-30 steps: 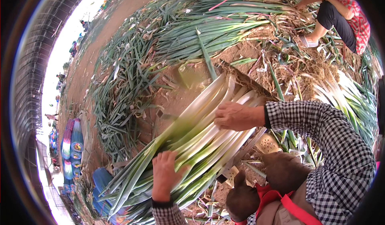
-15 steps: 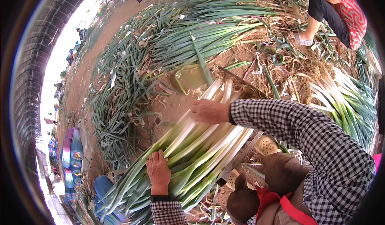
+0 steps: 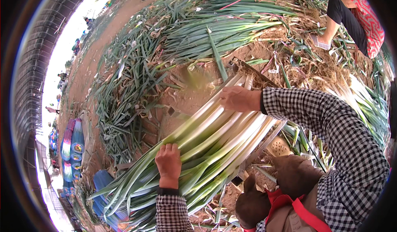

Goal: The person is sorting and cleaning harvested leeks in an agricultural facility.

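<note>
A wide layer of green onions (image 3: 209, 153), white stalks at the upper right and green leaves at the lower left, lies across a metal frame (image 3: 264, 143) before me. My left hand (image 3: 168, 166) is closed over the stalks where they turn green, fingers curled down. Higher up, my right hand (image 3: 240, 99) has its fingers bent round white stalks at the far edge of the layer, near the root ends. Its fingertips are partly hidden by the hand itself.
More green onions (image 3: 223, 37) lie in heaps at the back, with another pile (image 3: 364, 104) at the right. Loose leaves (image 3: 124, 91) litter the ground at left. A person (image 3: 355, 21) sits at upper right. Blue wrapped bundles (image 3: 77, 147) stand at far left.
My right hand has shifted up and to the right along the white stalks, toward the root ends. My left hand stays on the green part. The whole view has moved slightly.
</note>
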Available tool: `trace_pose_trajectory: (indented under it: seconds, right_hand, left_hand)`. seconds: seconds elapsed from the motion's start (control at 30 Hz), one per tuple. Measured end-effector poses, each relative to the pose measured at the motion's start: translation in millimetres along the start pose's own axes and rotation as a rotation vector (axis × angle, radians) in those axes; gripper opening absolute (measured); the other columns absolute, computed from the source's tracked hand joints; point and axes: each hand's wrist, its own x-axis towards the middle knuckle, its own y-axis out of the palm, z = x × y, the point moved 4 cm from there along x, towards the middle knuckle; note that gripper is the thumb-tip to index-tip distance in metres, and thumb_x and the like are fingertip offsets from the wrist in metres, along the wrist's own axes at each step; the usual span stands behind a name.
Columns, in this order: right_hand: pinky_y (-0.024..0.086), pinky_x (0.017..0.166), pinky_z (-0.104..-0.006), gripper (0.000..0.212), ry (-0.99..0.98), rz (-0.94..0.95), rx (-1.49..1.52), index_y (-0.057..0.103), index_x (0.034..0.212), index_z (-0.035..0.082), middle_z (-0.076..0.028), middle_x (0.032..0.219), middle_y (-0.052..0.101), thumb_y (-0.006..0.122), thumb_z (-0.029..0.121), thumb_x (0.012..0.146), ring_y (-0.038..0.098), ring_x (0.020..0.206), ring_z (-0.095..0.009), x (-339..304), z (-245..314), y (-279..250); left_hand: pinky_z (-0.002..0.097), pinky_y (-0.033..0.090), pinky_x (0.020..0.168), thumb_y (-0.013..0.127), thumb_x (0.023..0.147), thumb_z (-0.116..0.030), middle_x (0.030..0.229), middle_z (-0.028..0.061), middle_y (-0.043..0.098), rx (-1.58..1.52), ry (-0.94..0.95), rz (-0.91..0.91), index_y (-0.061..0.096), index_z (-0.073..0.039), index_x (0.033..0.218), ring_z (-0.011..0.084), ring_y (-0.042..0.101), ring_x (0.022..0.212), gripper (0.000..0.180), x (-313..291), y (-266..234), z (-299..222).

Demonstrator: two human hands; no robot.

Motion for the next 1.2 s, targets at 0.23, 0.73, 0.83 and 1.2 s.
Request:
trace_pose_trajectory:
  seconds: [0.23, 0.73, 0.83, 1.2]
  right_hand:
    - [0.051, 0.082, -0.0385, 0.013, 0.398, 0.234, 0.465, 0.065, 0.099, 0.012, -0.005, 0.103, 0.061, 0.060, 0.019, 0.090, 0.058, 0.100, -0.023, -14.8, -46.7, -8.9]
    - [0.053, 0.064, -0.0340, 0.011, 0.528, 0.024, 0.562, 0.071, 0.076, 0.006, -0.006, 0.068, 0.065, 0.062, 0.009, 0.080, 0.066, 0.072, -0.021, 12.4, -64.1, 21.7]
    - [0.052, 0.054, -0.0371, 0.021, 0.611, 0.232, 0.639, 0.071, 0.068, 0.005, -0.010, 0.068, 0.067, 0.063, 0.016, 0.084, 0.063, 0.059, -0.021, -79.8, -66.8, 115.3]
    - [0.049, 0.074, -0.0439, 0.018, 1.012, -0.535, 0.809, 0.065, 0.102, 0.007, -0.011, 0.090, 0.062, 0.065, 0.018, 0.088, 0.061, 0.082, -0.030, -290.8, -14.4, -157.5]
  left_hand:
    - [0.0410, 0.051, 0.074, 0.075, 0.074, -0.017, 0.087, 0.0071, 0.062, -0.004, -0.023, 0.047, 0.062, -0.009, 0.082, 0.0285, 0.062, 0.089, 0.018, 14.8, 1.8, -6.7]
    - [0.0393, 0.053, 0.077, 0.068, 0.073, -0.008, 0.093, 0.0102, 0.065, 0.152, -0.041, 0.178, 0.065, -0.007, 0.077, 0.0284, 0.064, 0.094, 0.005, 15.9, 27.1, 4.0]
    - [0.0383, 0.053, 0.085, 0.067, 0.076, -0.010, 0.099, 0.0107, 0.067, 0.173, 0.034, 0.192, 0.068, -0.007, 0.085, 0.0272, 0.063, 0.099, 0.010, 60.3, 36.9, -43.8]
    - [0.0410, 0.055, 0.073, 0.057, 0.094, -0.020, 0.093, 0.0148, 0.069, 0.349, 0.043, 0.138, 0.071, -0.004, 0.096, 0.0336, 0.068, 0.084, 0.021, 7.8, 4.9, -18.0]
